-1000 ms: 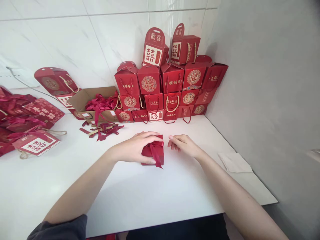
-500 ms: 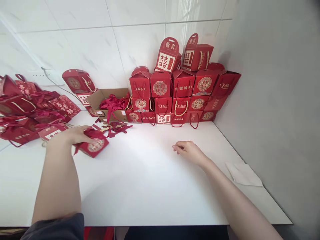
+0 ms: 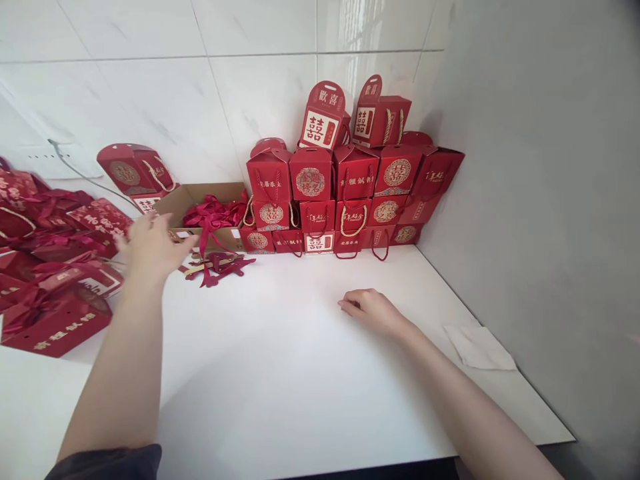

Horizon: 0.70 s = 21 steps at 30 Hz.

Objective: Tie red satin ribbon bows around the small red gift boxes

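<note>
My left hand (image 3: 153,243) hovers open above the white table (image 3: 280,380), fingers spread, holding nothing. Its fingertips are close to a cardboard box (image 3: 200,207) filled with crimson ribbons (image 3: 214,215). Loose red ribbon pieces (image 3: 216,267) lie just right of those fingers. A heap of red gift bags and boxes (image 3: 55,227) is to the hand's left, with a ribboned red box (image 3: 55,327) at its front. My right hand (image 3: 367,310) rests on the tabletop with its fingers curled, touching nothing else.
A stacked wall of red gift boxes (image 3: 345,187) with rope handles stands against the white tile wall. A folded white tissue (image 3: 479,347) lies near the table's right edge, beside a grey side wall. A cable (image 3: 85,175) runs along the tile.
My left hand has let go of the small red box and moved up toward the cardboard box. A ribboned red box now shows at the front of the left heap. My right hand barely moved.
</note>
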Each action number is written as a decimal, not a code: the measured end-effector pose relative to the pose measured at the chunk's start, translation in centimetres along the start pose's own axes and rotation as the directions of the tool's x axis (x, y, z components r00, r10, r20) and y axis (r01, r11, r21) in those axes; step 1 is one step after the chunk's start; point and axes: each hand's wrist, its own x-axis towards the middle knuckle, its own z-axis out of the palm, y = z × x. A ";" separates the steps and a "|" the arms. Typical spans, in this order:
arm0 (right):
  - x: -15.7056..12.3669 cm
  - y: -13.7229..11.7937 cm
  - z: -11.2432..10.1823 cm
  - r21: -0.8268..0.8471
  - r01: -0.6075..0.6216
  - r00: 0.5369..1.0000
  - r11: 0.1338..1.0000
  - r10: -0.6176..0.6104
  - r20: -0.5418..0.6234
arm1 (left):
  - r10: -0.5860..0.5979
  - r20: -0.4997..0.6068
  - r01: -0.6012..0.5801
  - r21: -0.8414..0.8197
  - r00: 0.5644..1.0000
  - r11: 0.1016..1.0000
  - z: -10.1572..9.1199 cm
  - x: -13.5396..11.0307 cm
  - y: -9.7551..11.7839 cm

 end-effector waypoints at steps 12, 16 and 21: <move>0.3 0.3 -0.1 -0.068 0.026 1.000 0.997 -0.027 -0.015 | 0.178 -0.189 -0.220 -0.230 0.966 0.948 5.6 4.1 16.3; 0.3 0.5 -0.2 -0.088 0.035 0.999 0.996 -0.035 -0.010 | 0.096 -0.159 -0.137 -0.272 0.983 0.952 6.2 5.7 18.4; 0.2 0.3 -0.2 -0.096 0.050 0.999 0.994 -0.051 -0.008 | 0.047 -0.183 -0.107 -0.334 0.982 0.936 6.6 6.3 17.4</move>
